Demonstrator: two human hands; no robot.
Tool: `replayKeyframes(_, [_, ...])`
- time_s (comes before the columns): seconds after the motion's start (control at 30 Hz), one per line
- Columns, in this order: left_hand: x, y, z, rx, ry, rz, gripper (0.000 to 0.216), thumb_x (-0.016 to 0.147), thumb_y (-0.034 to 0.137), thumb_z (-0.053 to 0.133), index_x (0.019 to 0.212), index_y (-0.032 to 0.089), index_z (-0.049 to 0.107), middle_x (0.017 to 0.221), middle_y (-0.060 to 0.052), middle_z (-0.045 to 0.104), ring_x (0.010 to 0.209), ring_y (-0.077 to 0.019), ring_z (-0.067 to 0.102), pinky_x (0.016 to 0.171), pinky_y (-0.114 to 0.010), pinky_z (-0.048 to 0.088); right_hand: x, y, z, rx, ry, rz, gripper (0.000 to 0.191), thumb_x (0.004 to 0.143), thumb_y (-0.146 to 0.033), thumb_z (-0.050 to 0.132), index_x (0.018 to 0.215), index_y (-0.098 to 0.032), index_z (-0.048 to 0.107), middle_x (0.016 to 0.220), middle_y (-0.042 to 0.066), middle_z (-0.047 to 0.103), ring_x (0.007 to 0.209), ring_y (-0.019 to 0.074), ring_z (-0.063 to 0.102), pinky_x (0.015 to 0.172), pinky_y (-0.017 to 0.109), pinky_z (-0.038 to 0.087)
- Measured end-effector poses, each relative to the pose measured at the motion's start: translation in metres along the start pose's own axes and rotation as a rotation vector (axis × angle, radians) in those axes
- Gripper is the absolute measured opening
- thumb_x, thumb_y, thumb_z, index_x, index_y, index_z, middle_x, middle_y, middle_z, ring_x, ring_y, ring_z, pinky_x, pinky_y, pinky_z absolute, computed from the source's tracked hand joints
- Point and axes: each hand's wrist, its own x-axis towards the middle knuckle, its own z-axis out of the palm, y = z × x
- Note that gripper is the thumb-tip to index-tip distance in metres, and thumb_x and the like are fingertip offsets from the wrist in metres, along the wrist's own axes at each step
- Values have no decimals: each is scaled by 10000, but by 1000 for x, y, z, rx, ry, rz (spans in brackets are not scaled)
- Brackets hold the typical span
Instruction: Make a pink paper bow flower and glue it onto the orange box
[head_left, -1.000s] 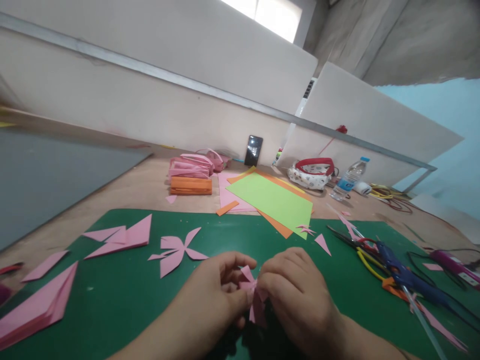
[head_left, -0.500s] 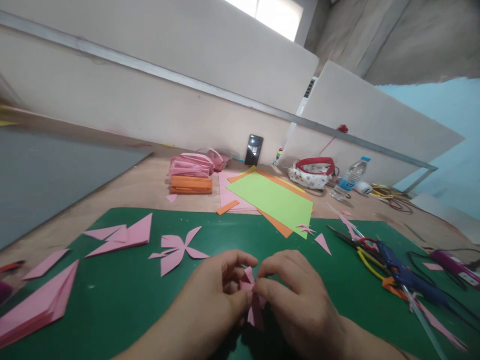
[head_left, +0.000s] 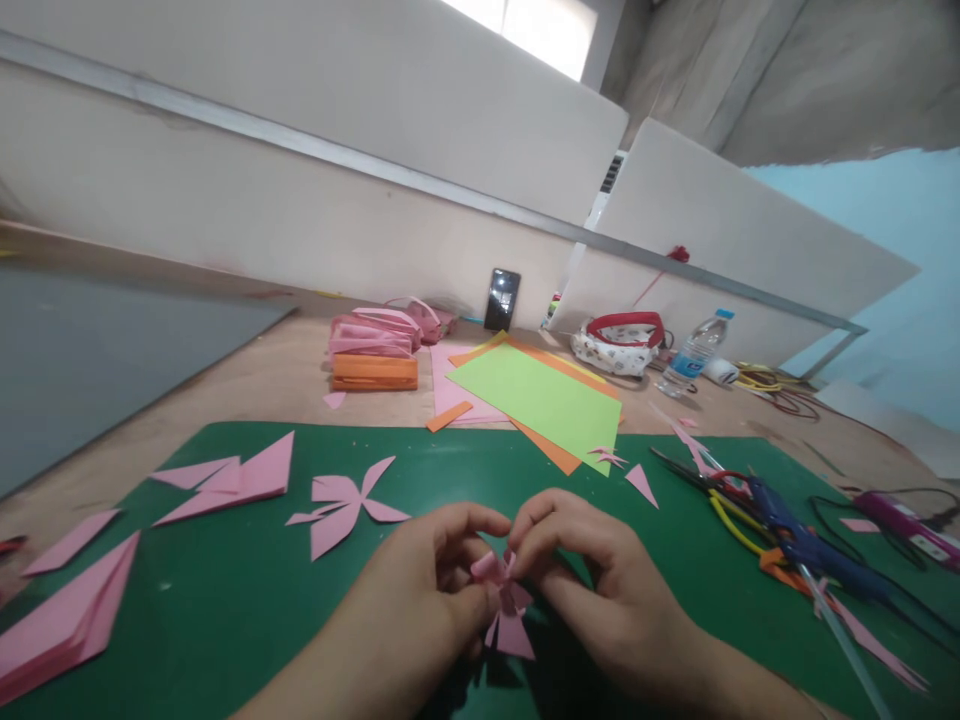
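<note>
Between my hands is a pink paper flower point(head_left: 511, 632) with cut petals, its upper petals curled and its lower ones hanging flat. My left hand point(head_left: 442, 575) pinches it from the left, thumb in front and fingers curled behind. At the top right of the flower, the fingertips of my right hand point(head_left: 592, 565) are closed on a petal. Flat on the green cutting mat point(head_left: 262, 620), left of my hands, lies another cut paper flower point(head_left: 346, 507). Folded pink paper pieces point(head_left: 251, 480) lie farther left.
Scissors point(head_left: 724, 515), a blue glue gun point(head_left: 810, 550) and pink scraps lie on the right. Behind the mat are coloured sheets point(head_left: 547, 395), orange and pink paper bundles point(head_left: 375, 372), a phone point(head_left: 502, 299), a patterned pouch point(head_left: 619, 343) and a water bottle point(head_left: 696, 355).
The flower has turned in my fingers, so its curled upper petals and spread lower petals show more. My right fingers have moved slightly up and left. The view has shifted a little.
</note>
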Motion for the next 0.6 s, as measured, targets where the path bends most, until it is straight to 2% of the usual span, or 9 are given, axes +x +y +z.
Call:
replayKeyframes(0.17, [-1,2,0,-37,23,-21,317,637,100,555,949,150,533,560,80,513,450,-70,455,420,-194,366,0,0,1,45,19,66,148,773,-28,534,770,-163,595,836,32,619,825,141,593,770,292,477])
replayKeyframes(0.27, [-3,4,1,-65,53,-35,333,633,73,552,955,153,530,550,91,510,447,-66,465,417,-183,379,-2,4,1,83,94,102,185,776,-83,545,910,-191,613,924,39,624,874,156,588,758,296,477])
replayKeyframes(0.37, [-2,3,2,-78,97,-46,372,623,62,553,982,154,520,544,97,508,451,-73,481,410,-186,401,-3,7,2,163,161,218,292,787,-157,553,1073,-217,564,967,52,625,876,170,600,733,307,486])
replayKeyframes(0.5, [-1,-1,2,-79,106,-45,407,622,86,569,1014,163,496,549,93,530,439,-84,499,402,-201,422,0,5,5,326,75,424,320,735,-169,591,1046,-168,515,818,30,605,720,141,590,646,274,486])
replayKeyframes(0.6, [0,-2,2,-66,90,-57,399,635,110,579,1020,166,489,547,95,535,427,-81,503,401,-200,423,2,2,7,394,31,497,275,701,-111,585,966,-154,525,719,-15,555,625,99,542,577,218,450])
